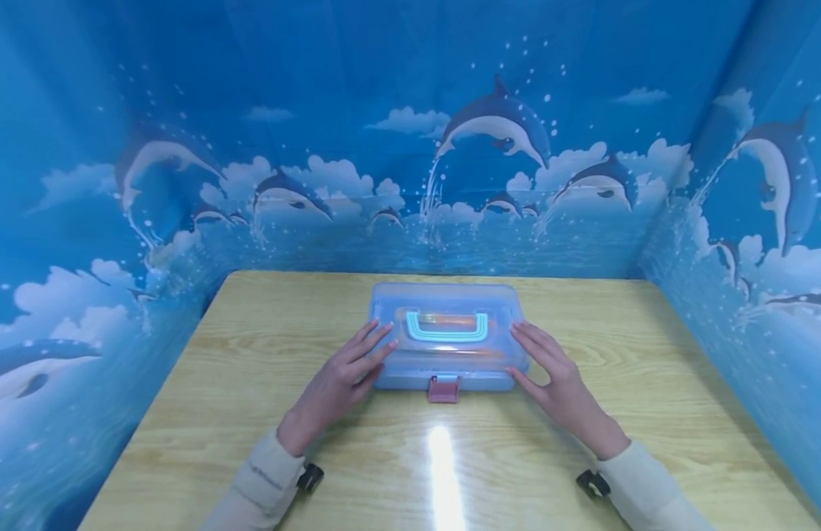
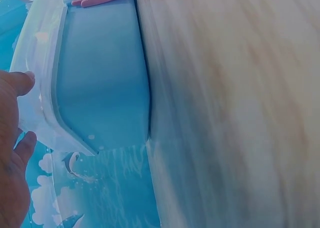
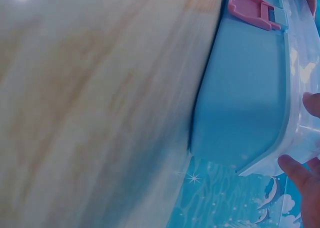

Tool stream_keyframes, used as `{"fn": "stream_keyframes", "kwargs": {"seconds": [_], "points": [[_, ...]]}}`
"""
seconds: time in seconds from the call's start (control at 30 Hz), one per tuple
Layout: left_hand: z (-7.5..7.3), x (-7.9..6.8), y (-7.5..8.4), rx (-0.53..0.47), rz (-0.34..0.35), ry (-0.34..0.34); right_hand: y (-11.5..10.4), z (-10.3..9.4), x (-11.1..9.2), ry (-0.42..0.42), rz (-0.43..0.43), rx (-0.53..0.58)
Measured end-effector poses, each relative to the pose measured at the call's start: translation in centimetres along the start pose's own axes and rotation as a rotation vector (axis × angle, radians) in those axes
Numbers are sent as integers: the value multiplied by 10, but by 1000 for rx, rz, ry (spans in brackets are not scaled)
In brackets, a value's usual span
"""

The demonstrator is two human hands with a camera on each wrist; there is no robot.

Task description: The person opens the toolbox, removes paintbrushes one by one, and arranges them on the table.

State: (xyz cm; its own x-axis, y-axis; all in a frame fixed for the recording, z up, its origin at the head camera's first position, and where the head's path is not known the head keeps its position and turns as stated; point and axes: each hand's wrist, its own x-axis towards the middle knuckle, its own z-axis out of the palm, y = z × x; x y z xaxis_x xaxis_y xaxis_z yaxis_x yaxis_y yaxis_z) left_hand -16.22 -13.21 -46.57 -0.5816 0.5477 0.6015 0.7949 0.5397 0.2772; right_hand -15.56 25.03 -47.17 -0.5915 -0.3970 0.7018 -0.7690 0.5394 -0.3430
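A blue plastic storage box (image 1: 397, 381) with a clear lid (image 1: 443, 295) sits on the table. A light blue carry handle (image 1: 448, 336) lies flat on the lid, and something orange shows through the plastic beneath it. At the front, a pink latch (image 1: 443, 391) juts outward. My left hand (image 1: 333, 377) rests its extended fingers on the lid's left side. On the opposite side, my right hand (image 1: 563, 376) touches the lid's edge with spread fingers. Both wrist views show fingertips at the lid's rim, above the blue body (image 2: 105, 78) of the box.
The wood-grain table (image 1: 277, 317) extends around the box, with a bright light reflection in front of it. Blue curtains (image 1: 357, 88) printed with dolphins and clouds stand behind the table and along both sides.
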Motion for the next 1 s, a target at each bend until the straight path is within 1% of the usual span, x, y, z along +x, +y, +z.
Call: {"fn": "stream_keyframes", "kwargs": {"seconds": [0.13, 0.2, 0.47, 0.7, 1.0], "points": [[0, 1, 0, -1, 3, 5, 0, -1, -1, -11, 32, 19], [0, 2, -1, -3, 1, 3, 1, -1, -1, -7, 34, 24], [1, 3, 0, -3, -11, 1, 4, 1, 1, 36, -17, 39], [2, 2, 2, -2, -37, -11, 5, 3, -1, 59, -20, 54], [2, 0, 2, -10, -27, 9, 3, 3, -2, 71, -14, 86]]}}
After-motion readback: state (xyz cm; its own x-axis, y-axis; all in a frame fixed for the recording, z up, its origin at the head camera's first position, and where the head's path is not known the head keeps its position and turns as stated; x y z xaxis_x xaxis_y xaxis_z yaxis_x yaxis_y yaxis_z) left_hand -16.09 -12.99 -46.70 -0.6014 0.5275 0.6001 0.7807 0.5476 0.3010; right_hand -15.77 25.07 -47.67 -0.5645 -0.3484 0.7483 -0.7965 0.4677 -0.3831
